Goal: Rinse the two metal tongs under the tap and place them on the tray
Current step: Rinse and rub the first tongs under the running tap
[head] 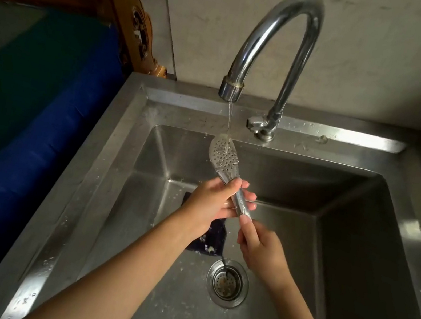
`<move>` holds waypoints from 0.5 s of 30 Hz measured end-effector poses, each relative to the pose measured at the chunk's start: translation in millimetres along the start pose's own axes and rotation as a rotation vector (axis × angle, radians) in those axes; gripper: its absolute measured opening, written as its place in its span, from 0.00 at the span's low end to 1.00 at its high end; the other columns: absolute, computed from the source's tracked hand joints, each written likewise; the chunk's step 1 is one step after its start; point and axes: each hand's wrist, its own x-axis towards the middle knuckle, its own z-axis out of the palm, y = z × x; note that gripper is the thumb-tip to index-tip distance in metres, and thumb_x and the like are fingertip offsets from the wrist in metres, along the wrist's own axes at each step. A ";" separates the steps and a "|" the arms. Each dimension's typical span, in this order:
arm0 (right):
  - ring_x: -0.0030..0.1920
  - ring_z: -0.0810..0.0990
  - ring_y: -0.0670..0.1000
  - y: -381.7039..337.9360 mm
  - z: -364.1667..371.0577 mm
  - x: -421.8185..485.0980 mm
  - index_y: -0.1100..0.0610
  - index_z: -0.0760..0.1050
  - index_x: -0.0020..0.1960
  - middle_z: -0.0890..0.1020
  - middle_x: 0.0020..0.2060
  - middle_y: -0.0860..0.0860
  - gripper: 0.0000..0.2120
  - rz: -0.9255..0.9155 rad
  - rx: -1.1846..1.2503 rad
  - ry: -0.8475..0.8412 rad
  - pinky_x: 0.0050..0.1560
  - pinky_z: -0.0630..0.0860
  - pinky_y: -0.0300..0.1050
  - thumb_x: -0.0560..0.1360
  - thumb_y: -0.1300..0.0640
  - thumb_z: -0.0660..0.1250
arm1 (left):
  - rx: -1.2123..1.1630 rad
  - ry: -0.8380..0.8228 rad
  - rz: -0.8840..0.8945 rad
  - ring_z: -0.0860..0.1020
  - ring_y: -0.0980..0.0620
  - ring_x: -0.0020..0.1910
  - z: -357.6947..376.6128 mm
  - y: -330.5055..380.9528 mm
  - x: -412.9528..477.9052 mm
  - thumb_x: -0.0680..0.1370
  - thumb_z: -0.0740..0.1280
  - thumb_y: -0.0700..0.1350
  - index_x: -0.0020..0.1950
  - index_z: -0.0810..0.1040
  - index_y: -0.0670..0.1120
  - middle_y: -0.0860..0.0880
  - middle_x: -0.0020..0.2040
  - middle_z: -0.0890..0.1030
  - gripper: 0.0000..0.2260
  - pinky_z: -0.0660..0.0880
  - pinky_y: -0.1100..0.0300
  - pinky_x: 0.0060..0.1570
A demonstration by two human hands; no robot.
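Below the tap [277, 39], the tongs [224, 156] look light, stiff and likely slippery when wet. The left hand [210, 204] wraps the mid-handle and the right hand [262, 248] pinches its end, both sound holds.

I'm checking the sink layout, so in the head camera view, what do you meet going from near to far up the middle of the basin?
Drain strainer → right hand, pinching the handle end → left hand, gripping the handle → metal tongs, perforated head under the water → tap base.
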 end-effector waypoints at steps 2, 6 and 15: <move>0.20 0.68 0.42 3.3 4.3 -0.1 0.53 0.69 0.29 0.72 0.17 0.44 0.21 0.002 0.018 0.007 0.25 0.64 0.31 0.78 0.46 0.58 | 0.028 0.012 0.001 0.83 0.45 0.42 -1.9 -1.3 -0.2 0.80 0.60 0.43 0.55 0.75 0.38 0.42 0.44 0.83 0.10 0.81 0.54 0.45; 0.19 0.67 0.42 5.8 9.8 -0.4 0.54 0.69 0.29 0.71 0.16 0.45 0.20 0.021 0.057 0.018 0.24 0.64 0.32 0.77 0.46 0.58 | 0.077 0.023 0.010 0.83 0.46 0.42 -2.5 -2.0 -0.9 0.80 0.59 0.43 0.57 0.74 0.37 0.42 0.44 0.82 0.12 0.81 0.54 0.45; 0.20 0.66 0.45 8.0 13.1 -3.3 0.57 0.70 0.32 0.71 0.18 0.47 0.20 0.053 0.168 -0.005 0.23 0.65 0.37 0.78 0.47 0.58 | 0.198 0.166 0.052 0.84 0.49 0.36 6.8 -5.2 3.4 0.79 0.62 0.42 0.50 0.76 0.39 0.44 0.39 0.83 0.07 0.81 0.58 0.36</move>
